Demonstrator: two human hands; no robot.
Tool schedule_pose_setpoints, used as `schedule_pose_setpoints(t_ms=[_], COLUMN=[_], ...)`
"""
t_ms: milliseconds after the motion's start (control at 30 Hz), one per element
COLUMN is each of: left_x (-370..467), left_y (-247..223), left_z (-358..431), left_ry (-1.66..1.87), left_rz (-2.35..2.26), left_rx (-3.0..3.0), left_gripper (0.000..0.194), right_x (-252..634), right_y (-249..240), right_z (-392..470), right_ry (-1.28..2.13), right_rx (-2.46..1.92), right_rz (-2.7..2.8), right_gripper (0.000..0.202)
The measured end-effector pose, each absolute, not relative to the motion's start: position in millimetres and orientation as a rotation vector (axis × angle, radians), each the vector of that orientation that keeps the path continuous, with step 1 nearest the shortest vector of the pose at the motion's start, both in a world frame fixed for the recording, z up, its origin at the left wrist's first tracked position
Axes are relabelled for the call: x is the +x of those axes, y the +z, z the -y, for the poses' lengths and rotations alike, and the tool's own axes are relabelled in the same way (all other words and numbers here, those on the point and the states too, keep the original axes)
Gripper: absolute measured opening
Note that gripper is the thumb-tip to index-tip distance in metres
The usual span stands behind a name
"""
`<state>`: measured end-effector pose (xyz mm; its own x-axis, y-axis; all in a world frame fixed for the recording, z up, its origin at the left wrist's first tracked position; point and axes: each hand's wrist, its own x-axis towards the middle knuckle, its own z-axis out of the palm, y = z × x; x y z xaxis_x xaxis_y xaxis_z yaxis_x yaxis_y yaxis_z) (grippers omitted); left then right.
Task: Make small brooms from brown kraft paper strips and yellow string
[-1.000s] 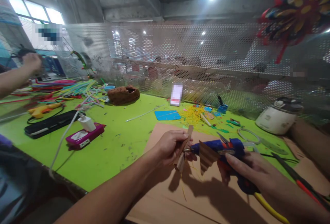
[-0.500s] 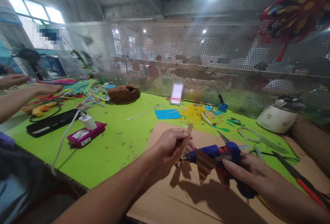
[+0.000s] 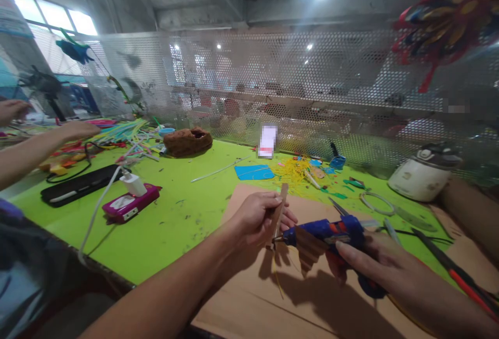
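Observation:
Between the thumb and fingers of my left hand (image 3: 253,219) is a thin brown strip (image 3: 282,201), tilted upward. My right hand (image 3: 384,263) grips a blue hot glue gun (image 3: 343,231), whose nozzle points left and meets or nearly meets the strip's lower end. A pleated brown piece (image 3: 310,253) hangs over the gun's barrel; what holds it there I cannot make out. Thin yellow strands (image 3: 277,274) dangle below the nozzle. Both hands are above a brown board (image 3: 230,302) on the green table.
Behind the board lie a blue sheet (image 3: 254,172) and yellow shreds (image 3: 294,170). A purple power strip (image 3: 130,204) with a white cord and a black case (image 3: 80,185) are at left. Red-handled pliers (image 3: 463,279) and a white pot (image 3: 417,178) stand right. Another person's hand (image 3: 80,129) reaches in.
The brown strip has turned slightly more upright in my left hand. The glue gun has hardly moved. At the left, the other person's hands have shifted a little.

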<state>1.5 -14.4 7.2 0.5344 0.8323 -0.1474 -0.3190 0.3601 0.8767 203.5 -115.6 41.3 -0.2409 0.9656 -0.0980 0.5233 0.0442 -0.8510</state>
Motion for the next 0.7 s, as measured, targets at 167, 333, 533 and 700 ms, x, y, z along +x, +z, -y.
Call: schedule_pose_setpoints(t_ms=[167,333,533,700], left_x=[1.2,1.0,-0.4,0.1], left_y=[7.8,5.5,4.9,5.7], left_z=[13.7,12.7,12.6,12.7], left_ry=[0.874,0.879,0.827,0.848], left_rz=[-0.689,-0.665,-0.608,-0.654], left_rx=[0.885,0.883,0.877,0.888], left_gripper=[0.022,0.020,0.014,0.020], right_x=[203.5,204.5,209.9,204.4], right_y=[39.7,37.8,36.7,40.1], right_z=[113.8,112.9,113.6,114.7], right_ry=[1.043,1.006,1.031,0.951], right_rx=[-1.433,-1.455,-1.478,-1.437], right_rz=[1.778,1.791,1.923,1.830], right_gripper=[0.048,0.048,0.050,0.049])
